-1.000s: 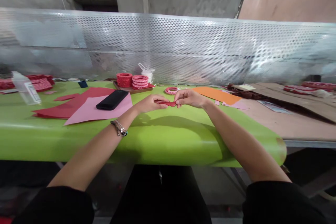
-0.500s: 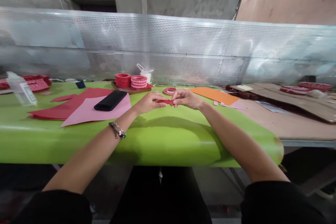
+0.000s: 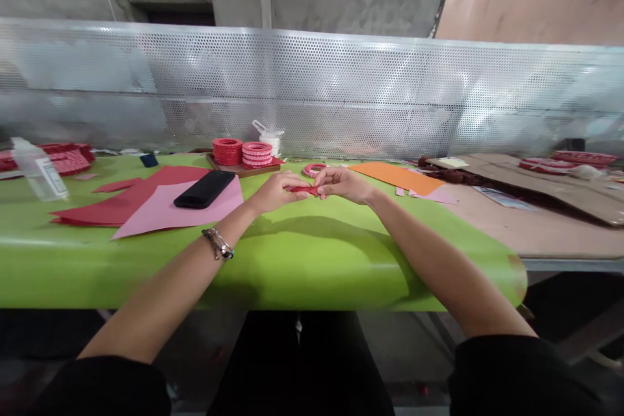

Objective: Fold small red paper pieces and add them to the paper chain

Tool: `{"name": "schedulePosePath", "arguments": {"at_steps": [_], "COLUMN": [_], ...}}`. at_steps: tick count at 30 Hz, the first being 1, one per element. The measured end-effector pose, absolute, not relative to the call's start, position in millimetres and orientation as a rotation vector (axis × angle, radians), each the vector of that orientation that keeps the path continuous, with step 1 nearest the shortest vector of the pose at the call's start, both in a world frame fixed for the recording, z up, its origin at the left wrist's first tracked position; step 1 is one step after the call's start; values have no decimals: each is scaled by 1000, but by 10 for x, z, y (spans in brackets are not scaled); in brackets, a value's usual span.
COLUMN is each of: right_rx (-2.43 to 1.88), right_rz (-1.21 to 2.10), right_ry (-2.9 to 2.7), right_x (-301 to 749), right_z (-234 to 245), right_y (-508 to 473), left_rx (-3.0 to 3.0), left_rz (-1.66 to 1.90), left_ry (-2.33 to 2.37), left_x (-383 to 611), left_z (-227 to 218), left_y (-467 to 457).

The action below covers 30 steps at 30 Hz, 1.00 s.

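Note:
Between my two hands is a small strip of red paper (image 3: 306,190), held just above the green table cover. My left hand (image 3: 281,192), with bracelets at its wrist, pinches the strip's left end. The fingertips of my right hand (image 3: 341,183) are closed on its right end. How the strip is folded is too small to make out. Right behind my hands lies a pink-and-red ring (image 3: 314,169), partly hidden by the right fingers.
A black phone (image 3: 205,189) rests on pink paper (image 3: 146,214) over red sheets (image 3: 92,207). Stacked rings (image 3: 227,151) sit on a brown tray (image 3: 244,171). A clear bottle (image 3: 39,169) leans at left; orange paper (image 3: 394,177) and cardboard (image 3: 531,182) lie right. Perforated metal (image 3: 312,91) stands behind.
My right fingers have shifted slightly left along the red paper strip, closer to the left hand. The left hand stays nearly where it was. The view has tilted very slightly.

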State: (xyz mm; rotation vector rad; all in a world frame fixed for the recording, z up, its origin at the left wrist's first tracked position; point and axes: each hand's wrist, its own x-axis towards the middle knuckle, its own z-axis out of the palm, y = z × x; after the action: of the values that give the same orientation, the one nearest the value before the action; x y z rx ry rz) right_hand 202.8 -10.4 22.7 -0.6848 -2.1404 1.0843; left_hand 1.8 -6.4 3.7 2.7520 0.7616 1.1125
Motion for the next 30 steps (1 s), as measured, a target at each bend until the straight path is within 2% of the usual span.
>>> {"name": "schedulePosePath", "arguments": {"at_steps": [4,9,11,30], "right_rx": [-856,-1173,-1244,-1002], "right_rz": [1003,814,729,604], "right_ry": [-2211,-2324,-2347,-2534], "right_x": [2149,2398,2424,2200], "right_z": [228,108,54,-122], "right_y": [-48,37,28,46], "left_rx": [2776,2762,2734,2681], "left_rz": [951,371,270,455], "left_ry": [853,1142,1157,818], "left_x": [33,-108,-179,-115], "left_z": [35,-3,-18,-112], "left_y": [-69,20,65,224]}}
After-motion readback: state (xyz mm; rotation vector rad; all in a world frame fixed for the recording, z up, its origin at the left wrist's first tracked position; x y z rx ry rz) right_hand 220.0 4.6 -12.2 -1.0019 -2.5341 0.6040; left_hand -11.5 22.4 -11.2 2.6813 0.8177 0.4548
